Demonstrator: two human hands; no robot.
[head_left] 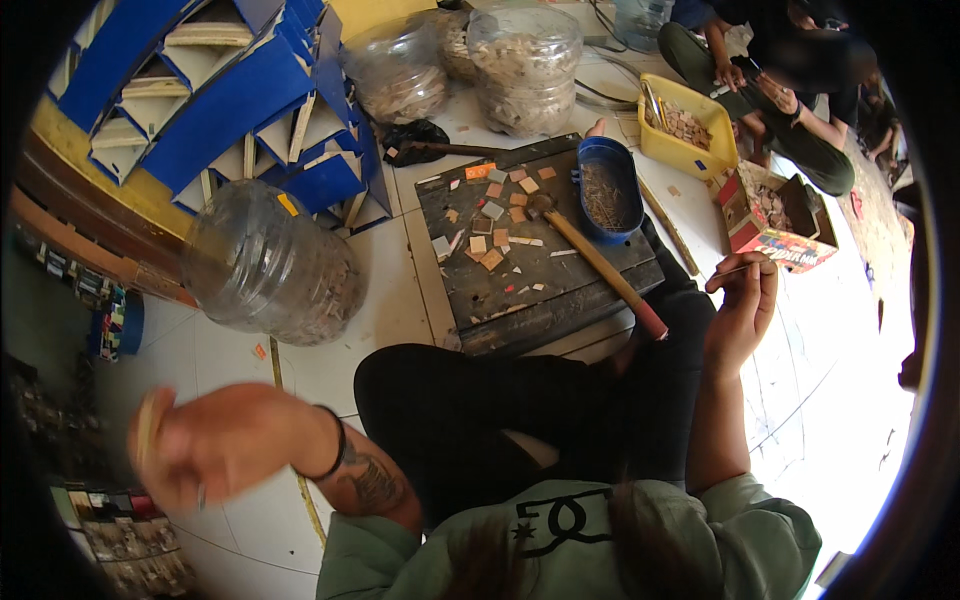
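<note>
Wooden slip [147,425], light and brittle-looking, pinched by its end in the blurred left hand [205,445]; right hand [742,305] pinches a thin nail [728,270] beside the dark board's [560,295] right edge.

The work board [545,280] is dark, rough, weathered wood, with small matt wooden tiles [490,250] scattered near its far left corner. A hammer [595,260] with a smooth pale wooden handle lies across it. At the board's far right corner sits a glossy blue plastic tub [610,190]. The big jar [265,265] is clear, shiny plastic. The floor [390,290] is smooth white tile.
</note>
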